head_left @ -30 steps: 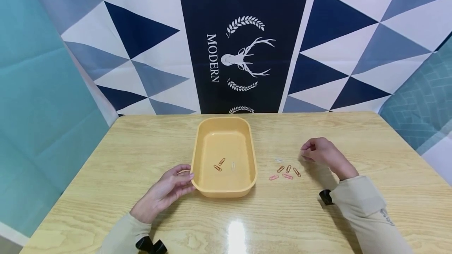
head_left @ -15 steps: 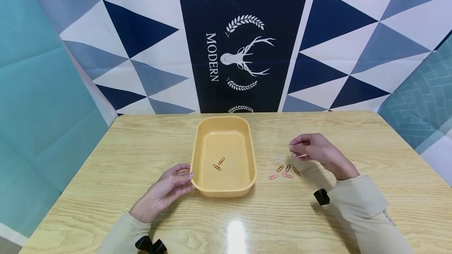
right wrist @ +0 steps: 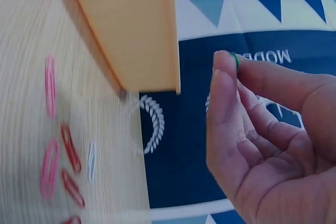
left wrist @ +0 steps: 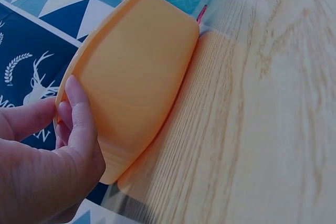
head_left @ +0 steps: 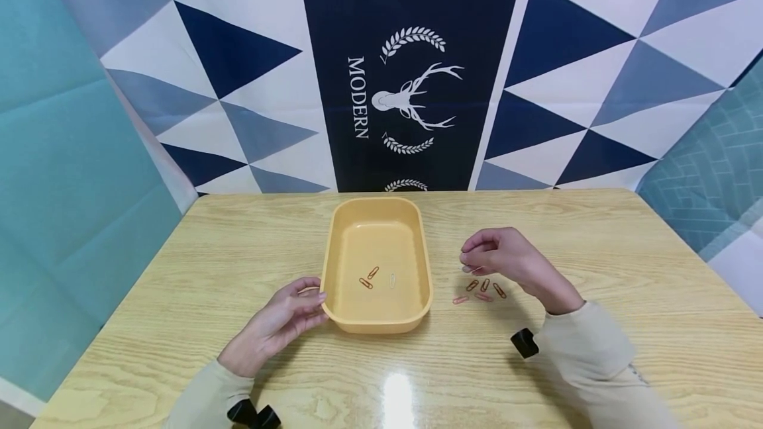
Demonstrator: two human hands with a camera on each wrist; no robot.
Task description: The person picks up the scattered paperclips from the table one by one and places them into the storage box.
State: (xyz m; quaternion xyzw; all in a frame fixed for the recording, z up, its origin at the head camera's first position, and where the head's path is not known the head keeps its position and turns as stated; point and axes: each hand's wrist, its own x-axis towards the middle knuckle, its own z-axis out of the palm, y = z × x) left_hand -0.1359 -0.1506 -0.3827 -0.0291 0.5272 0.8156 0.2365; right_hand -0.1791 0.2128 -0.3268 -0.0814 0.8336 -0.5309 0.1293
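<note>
My left hand (head_left: 274, 324) pinches the near left rim of a yellow plastic tray (head_left: 387, 240), thumb on one side and fingers on the other. Inside the tray lie two orange-red paper clips (head_left: 366, 283) and a whitish one (head_left: 392, 281). Above the table, right of the tray, my right hand (head_left: 507, 260) pinches a green paper clip (right wrist: 236, 62) between thumb and index finger; just a bit of its wire shows. Below that hand lie red paper clips (head_left: 499, 290), pink paper clips (head_left: 461, 299) and a white paper clip (right wrist: 92, 161).
The wooden table (head_left: 369, 382) carries the tray and loose clips. Behind its far edge hangs a patterned cloth (head_left: 411, 85) with a deer head. Teal cloth (head_left: 71, 184) covers the left side. Each wrist wears a small black device (head_left: 524, 343).
My right hand has moved left toward the tray, over the loose clips, carrying the small clip. The left hand and the tray have stayed in place.
</note>
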